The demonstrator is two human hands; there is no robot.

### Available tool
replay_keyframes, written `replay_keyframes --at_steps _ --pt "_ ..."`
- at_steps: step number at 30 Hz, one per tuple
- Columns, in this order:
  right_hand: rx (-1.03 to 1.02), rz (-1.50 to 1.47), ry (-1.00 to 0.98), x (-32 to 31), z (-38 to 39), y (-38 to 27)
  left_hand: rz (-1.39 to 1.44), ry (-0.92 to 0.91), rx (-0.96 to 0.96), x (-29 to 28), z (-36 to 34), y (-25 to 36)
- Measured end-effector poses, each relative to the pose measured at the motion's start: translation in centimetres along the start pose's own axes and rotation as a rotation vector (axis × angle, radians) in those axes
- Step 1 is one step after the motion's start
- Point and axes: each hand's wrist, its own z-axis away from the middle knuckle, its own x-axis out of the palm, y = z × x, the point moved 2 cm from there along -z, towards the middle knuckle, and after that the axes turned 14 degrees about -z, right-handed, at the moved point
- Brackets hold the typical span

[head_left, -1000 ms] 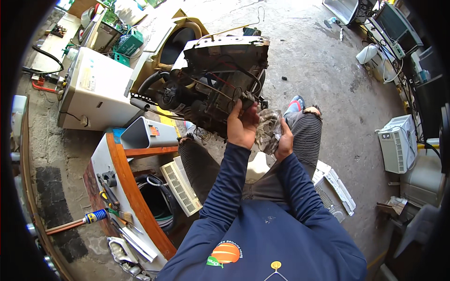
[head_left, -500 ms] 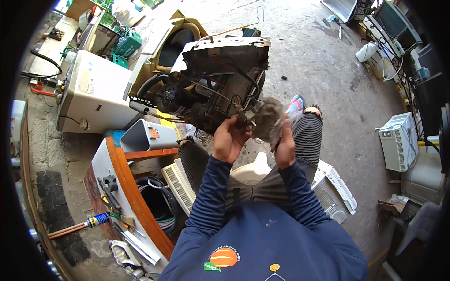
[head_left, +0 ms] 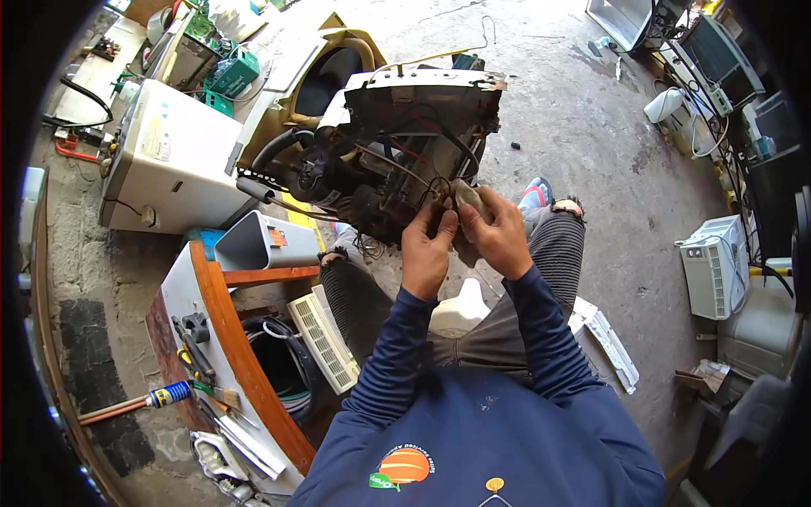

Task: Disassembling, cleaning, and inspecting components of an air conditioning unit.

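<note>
A crumpled, grey-brown cloth (head_left: pixel 474 199) is lying bunched in the right hand (head_left: pixel 502 238), just beside a small dark part (head_left: pixel 436 221) that the left hand (head_left: pixel 425 253) is pinching. Just beyond, a grimy, uncovered machine chassis (head_left: pixel 414 110) is sitting with its dark insides showing.

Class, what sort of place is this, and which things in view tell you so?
Probably an appliance repair workshop: an opened machine with its wiring exposed stands in front, hand tools lie at the left, and a boxy white unit with a slatted grille is at the right.
</note>
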Motion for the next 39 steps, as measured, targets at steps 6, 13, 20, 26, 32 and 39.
replay_keyframes --at_steps 6,13,20,26,32,39 --pt "-0.182 0.071 0.038 -0.3 -0.4 -0.2 0.008 0.019 0.101 -0.4 -0.4 0.0" --pt "-0.486 0.226 0.106 0.2 -0.2 -1.9 0.174 -0.037 0.038 0.0 0.0 -1.0" --pt "-0.42 0.23 0.025 0.0 -0.7 -2.2 0.25 -0.073 0.023 0.6 0.1 -0.7" --pt "-0.878 0.397 0.113 3.1 4.8 -4.9 0.816 -0.142 -0.138 1.2 -0.5 -3.1" --pt "-0.326 -0.098 0.239 -0.3 7.8 -3.1 1.166 -0.434 -0.183 -0.1 -1.2 -4.0" --pt "-0.19 -0.515 0.461 1.0 4.0 -2.9 1.081 -0.4 -0.188 1.2 -0.6 -1.8"
